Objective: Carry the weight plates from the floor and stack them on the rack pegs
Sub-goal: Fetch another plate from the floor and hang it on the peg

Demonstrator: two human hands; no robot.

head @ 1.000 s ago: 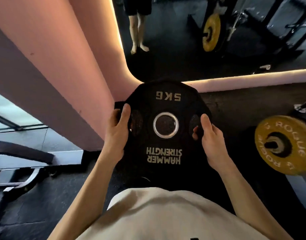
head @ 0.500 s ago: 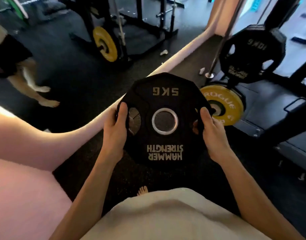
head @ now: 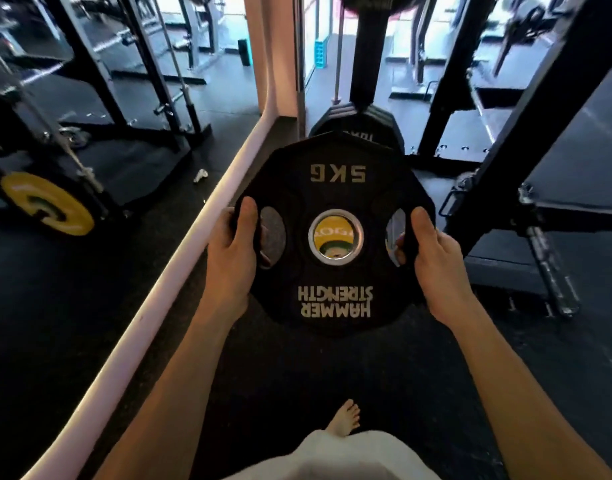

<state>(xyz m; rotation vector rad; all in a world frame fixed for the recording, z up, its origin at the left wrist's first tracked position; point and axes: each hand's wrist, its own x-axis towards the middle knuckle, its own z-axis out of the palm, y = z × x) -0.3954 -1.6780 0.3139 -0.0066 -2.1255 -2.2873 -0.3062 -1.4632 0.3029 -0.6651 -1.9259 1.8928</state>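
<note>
We grip the black rubber-coated 5 kg plate mid-frame, left hand and right hand closed through its side cut-outs: rigid, moderately heavy, probably non-slip.

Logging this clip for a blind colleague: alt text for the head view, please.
Both hands, left hand and right hand, hold a black 5 kg plate upright at chest height. Yellow shows through its centre hole; a black plate sits beyond.
</note>
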